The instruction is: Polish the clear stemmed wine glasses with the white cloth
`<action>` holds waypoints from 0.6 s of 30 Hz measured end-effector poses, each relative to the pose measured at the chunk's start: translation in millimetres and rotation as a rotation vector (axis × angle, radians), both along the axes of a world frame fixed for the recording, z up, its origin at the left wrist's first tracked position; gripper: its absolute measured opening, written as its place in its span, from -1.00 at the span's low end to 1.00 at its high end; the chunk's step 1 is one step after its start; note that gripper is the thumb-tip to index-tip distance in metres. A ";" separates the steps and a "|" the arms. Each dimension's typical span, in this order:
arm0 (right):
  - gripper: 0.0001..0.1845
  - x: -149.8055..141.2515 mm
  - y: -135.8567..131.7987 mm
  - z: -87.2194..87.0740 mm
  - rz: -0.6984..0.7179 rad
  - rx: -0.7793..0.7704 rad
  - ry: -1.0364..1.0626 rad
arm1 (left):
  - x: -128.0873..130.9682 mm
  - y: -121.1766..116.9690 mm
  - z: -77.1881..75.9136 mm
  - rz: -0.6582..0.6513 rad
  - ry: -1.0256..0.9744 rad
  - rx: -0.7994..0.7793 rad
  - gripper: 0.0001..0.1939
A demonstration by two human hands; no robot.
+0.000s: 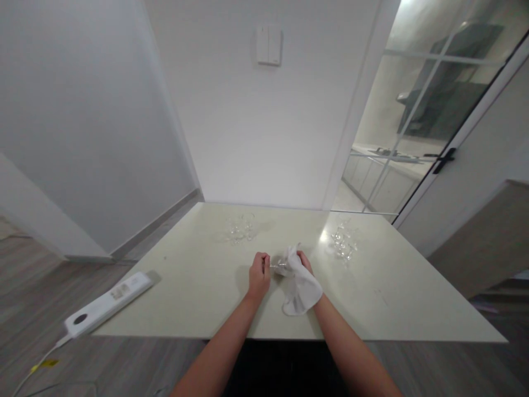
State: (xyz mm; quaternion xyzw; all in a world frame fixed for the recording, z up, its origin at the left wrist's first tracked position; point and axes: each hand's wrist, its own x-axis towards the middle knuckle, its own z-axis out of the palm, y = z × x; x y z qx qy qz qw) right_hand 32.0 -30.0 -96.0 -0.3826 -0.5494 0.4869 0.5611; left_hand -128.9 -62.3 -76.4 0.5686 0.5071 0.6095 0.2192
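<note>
My left hand [258, 274] is closed round the stem end of a small clear glass [281, 267] held on its side above the pale table [198, 298]. My right hand [305, 263] grips a white cloth [301, 288] that wraps the bowl end of the same glass and hangs down over my wrist. Both hands meet near the middle of the table.
A cluster of clear glasses [240, 228] stands at the back centre of the table, another cluster of glasses [344, 242] at the back right. A white power strip [108, 303] lies on the left corner, its cable running off. A glass door is at the right.
</note>
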 end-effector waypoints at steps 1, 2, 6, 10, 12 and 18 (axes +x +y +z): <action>-0.64 0.6 0.1 -0.6 -0.013 0.003 -0.018 | 0.2 -0.2 0.5 -0.008 0.033 -0.008 -0.82; -0.62 1.4 -0.1 -1.0 -0.029 0.002 -0.039 | 0.5 -0.3 0.9 -0.025 0.070 -0.018 -0.84; -0.69 3.1 -1.3 -1.4 -0.113 -0.029 -0.054 | 2.5 -2.1 1.4 -0.092 0.148 -0.027 -0.84; -0.72 0.5 -0.4 -1.4 -0.184 -0.143 0.077 | 3.3 -4.7 1.1 -0.109 0.151 -0.015 -0.82; -0.66 -0.6 0.6 -1.3 -0.187 -0.192 0.093 | 3.4 -5.0 0.8 -0.104 0.148 -0.019 -0.82; -0.66 0.6 2.3 -4.0 -0.225 -0.192 0.118 | 2.3 3.9 -1.1 -0.041 -0.038 -0.082 -0.76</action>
